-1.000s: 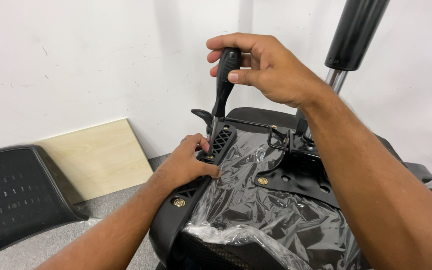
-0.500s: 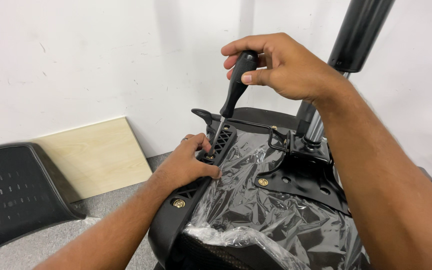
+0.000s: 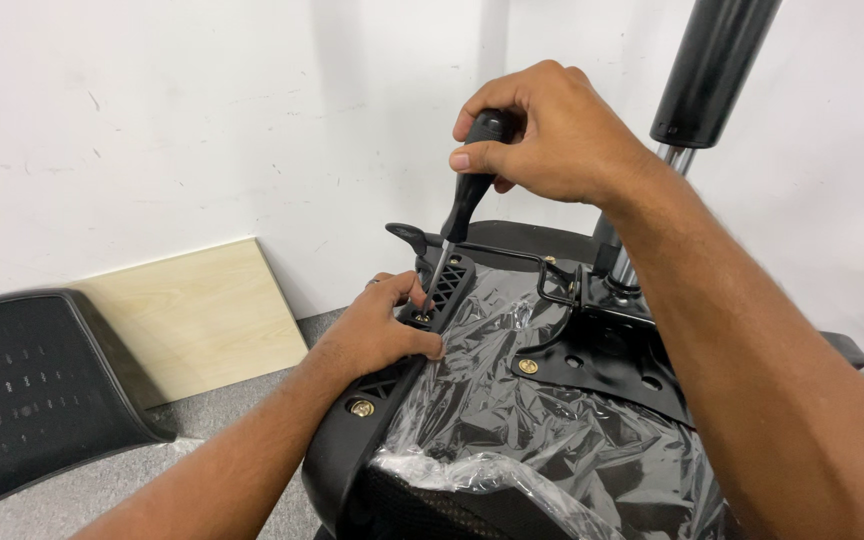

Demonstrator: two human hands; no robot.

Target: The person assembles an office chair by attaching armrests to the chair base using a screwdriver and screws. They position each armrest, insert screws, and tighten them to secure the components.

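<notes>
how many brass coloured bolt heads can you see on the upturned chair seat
3. One brass bolt head sits in the black plastic bracket below the left hand; one in the black metal plate over the clear wrap; one near the lever. Others may be hidden under hands.

screwdriver handle (image 3: 472, 195) black | seat underside (image 3: 352, 470) black (clear wrap) | board (image 3: 197, 315) pale wood
</notes>
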